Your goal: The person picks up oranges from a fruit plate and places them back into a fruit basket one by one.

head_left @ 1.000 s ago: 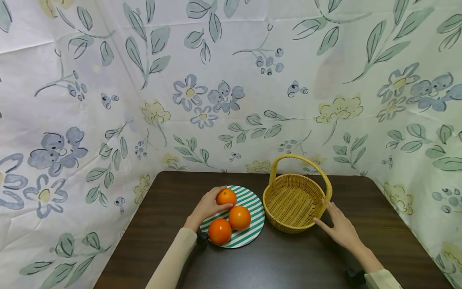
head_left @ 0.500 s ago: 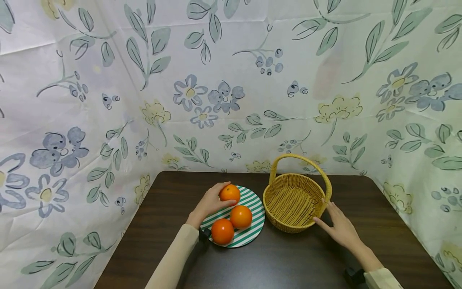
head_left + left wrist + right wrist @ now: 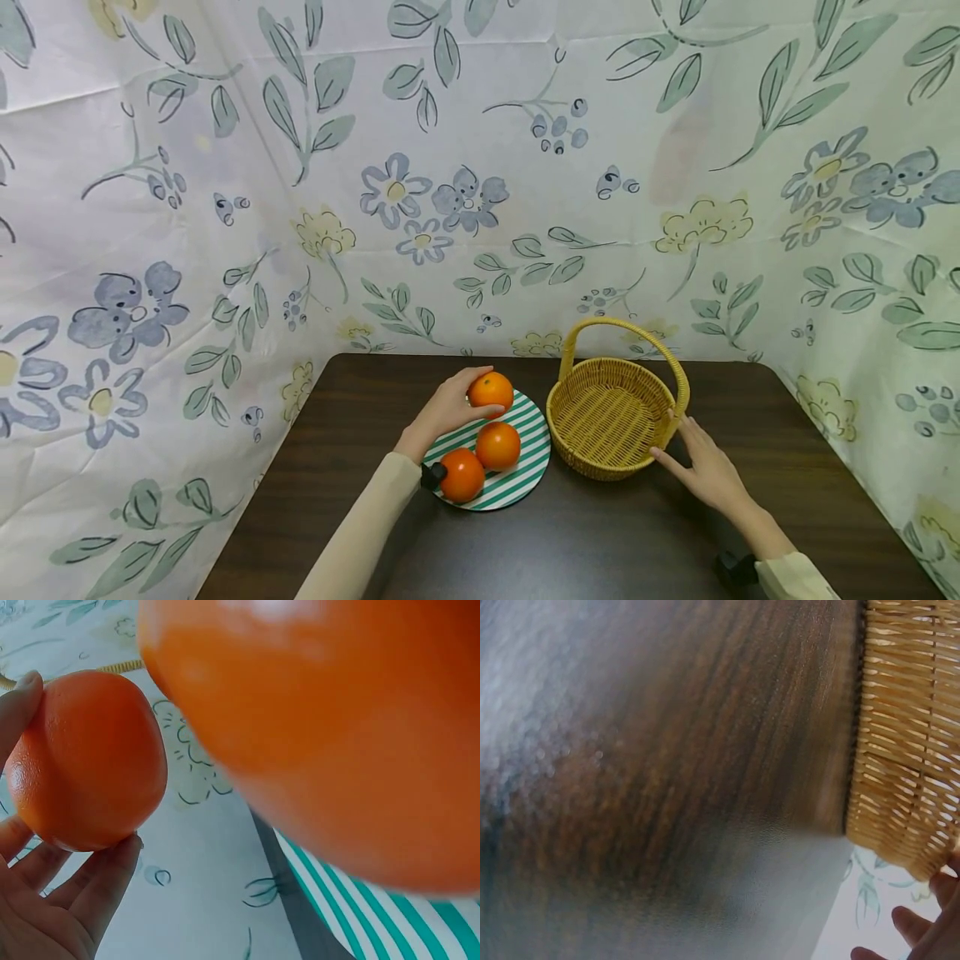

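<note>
My left hand (image 3: 448, 406) holds an orange (image 3: 497, 390) between thumb and fingers over the far part of a plate (image 3: 536, 450) with green and white stripes. The left wrist view shows that held orange (image 3: 90, 761) gripped from the side, raised off the plate. Two more oranges lie on the plate: one near its middle (image 3: 498, 447), the other (image 3: 463, 477) close to my left wrist. Right of the plate stands a yellow wicker basket (image 3: 600, 468) with an arched handle, its inside bare. My right hand (image 3: 708, 477) rests with extended fingers against the basket's right side, by the handle's foot.
All of this stands on a dark wood table (image 3: 570, 542). A floral cloth (image 3: 465, 208) hangs close behind the table's far edge and along both sides. The basket's handle (image 3: 626, 323) rises high above its rim.
My left hand has lifted the orange and carried it to the right and away from me. The two other oranges shifted slightly right at first. My right hand stays at the basket.
</note>
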The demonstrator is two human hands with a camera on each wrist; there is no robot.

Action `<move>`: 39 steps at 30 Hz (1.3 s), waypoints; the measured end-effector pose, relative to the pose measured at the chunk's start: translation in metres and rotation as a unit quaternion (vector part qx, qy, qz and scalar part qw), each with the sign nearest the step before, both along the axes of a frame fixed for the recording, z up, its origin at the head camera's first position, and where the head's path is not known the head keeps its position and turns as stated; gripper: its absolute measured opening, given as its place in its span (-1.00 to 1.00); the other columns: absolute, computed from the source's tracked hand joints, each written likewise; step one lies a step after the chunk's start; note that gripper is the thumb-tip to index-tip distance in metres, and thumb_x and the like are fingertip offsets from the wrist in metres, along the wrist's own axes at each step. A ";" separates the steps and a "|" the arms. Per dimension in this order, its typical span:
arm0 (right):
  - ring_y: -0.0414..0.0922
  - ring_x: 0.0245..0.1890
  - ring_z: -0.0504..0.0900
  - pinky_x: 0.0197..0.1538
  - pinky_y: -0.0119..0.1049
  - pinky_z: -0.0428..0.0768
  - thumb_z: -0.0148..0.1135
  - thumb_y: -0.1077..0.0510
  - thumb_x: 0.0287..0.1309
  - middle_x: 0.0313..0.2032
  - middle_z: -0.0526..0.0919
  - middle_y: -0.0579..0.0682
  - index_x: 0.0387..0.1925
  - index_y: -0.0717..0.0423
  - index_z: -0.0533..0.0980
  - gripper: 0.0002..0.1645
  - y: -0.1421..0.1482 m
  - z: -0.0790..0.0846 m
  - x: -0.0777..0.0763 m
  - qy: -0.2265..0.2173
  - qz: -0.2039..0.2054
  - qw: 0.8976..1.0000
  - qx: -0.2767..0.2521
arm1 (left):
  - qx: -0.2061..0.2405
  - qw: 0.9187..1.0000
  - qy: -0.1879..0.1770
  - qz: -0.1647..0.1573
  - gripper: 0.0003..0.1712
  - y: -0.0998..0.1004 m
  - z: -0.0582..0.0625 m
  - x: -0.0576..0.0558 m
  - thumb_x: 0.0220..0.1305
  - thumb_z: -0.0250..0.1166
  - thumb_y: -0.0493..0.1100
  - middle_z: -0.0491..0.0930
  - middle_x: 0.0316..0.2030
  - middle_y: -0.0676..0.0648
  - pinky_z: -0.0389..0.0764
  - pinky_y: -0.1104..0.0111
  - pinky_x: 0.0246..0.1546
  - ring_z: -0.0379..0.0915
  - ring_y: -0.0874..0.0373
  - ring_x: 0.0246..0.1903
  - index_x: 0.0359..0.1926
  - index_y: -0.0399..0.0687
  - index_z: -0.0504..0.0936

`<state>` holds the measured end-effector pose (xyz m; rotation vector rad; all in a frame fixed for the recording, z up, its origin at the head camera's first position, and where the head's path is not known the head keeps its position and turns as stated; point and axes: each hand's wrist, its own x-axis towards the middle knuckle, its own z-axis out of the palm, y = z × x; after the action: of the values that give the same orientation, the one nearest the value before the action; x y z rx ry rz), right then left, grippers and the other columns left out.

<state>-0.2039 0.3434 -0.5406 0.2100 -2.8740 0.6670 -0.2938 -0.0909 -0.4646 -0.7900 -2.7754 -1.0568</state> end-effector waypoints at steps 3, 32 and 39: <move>0.39 0.27 0.08 0.08 0.44 0.12 0.08 -0.28 0.17 0.35 -0.01 0.39 0.44 0.15 -0.12 0.04 0.000 0.001 0.000 -0.006 0.000 1.000 0.000 | -0.003 1.000 0.004 -0.004 -0.16 0.004 0.003 0.000 0.01 0.31 0.29 0.38 0.19 0.07 0.51 0.23 0.00 0.42 0.14 -0.02 0.30 0.17 0.31; 0.40 0.26 0.11 0.08 0.42 0.14 0.08 -0.28 0.16 0.34 0.02 0.40 0.43 0.17 -0.08 0.03 -0.001 0.001 -0.001 -0.004 0.000 1.000 -0.002 | -0.029 0.999 0.000 -0.018 -0.10 0.038 0.017 -0.004 -0.03 0.24 0.42 0.36 0.21 0.06 0.52 0.22 -0.03 0.41 0.10 0.03 0.32 0.27 0.25; 0.40 0.26 0.11 0.11 0.41 0.12 0.10 -0.27 0.16 0.34 0.02 0.40 0.42 0.17 -0.06 0.03 0.000 0.000 0.000 0.004 0.002 1.000 -0.006 | -0.011 1.000 -0.012 -0.023 -0.10 0.048 0.014 -0.004 -0.05 0.26 0.40 0.35 0.22 0.08 0.52 0.22 -0.03 0.40 0.10 0.03 0.32 0.28 0.26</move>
<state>-0.2038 0.3432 -0.5410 0.2156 -2.8611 0.6818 -0.2980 -0.0432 -0.4511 -0.8546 -2.8067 -1.0519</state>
